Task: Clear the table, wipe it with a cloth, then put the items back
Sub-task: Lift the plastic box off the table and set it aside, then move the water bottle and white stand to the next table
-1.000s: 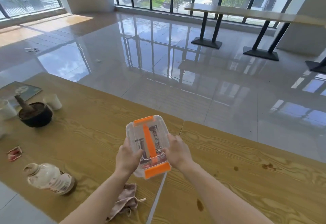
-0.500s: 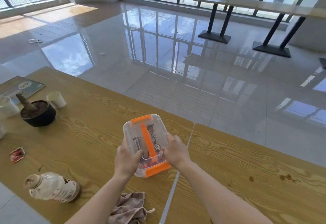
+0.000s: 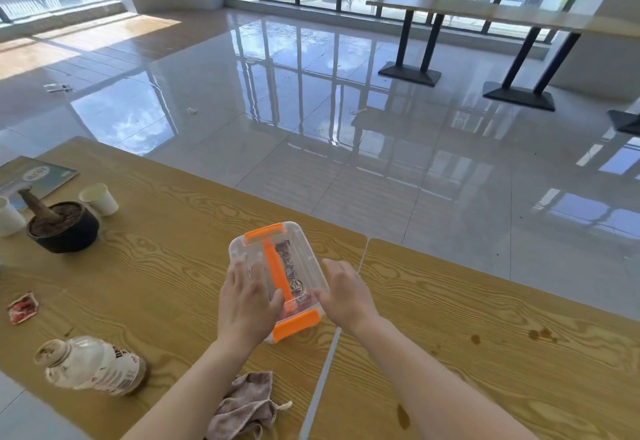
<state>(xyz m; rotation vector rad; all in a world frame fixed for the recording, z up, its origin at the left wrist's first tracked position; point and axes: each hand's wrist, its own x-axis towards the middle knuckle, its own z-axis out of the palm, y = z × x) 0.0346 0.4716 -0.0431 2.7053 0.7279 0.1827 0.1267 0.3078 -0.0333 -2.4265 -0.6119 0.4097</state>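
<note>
A clear plastic box with an orange handle and clips sits on the wooden table near the seam between two tabletops. My left hand lies over the left side of its lid, thumb against the orange handle. Next to the box's right edge is my right hand, fingers loosely apart and only the thumb touching it. A crumpled pinkish cloth lies at the near edge, below my left forearm. Brown stains mark the right tabletop.
A bottle lies on its side at the near left. Further left are a red wrapper, a dark pot of soil, two paper cups and a booklet. Beyond the table is shiny tiled floor.
The box has come down from the air onto the table. My left hand has shifted onto the lid and my right hand has loosened off the side.
</note>
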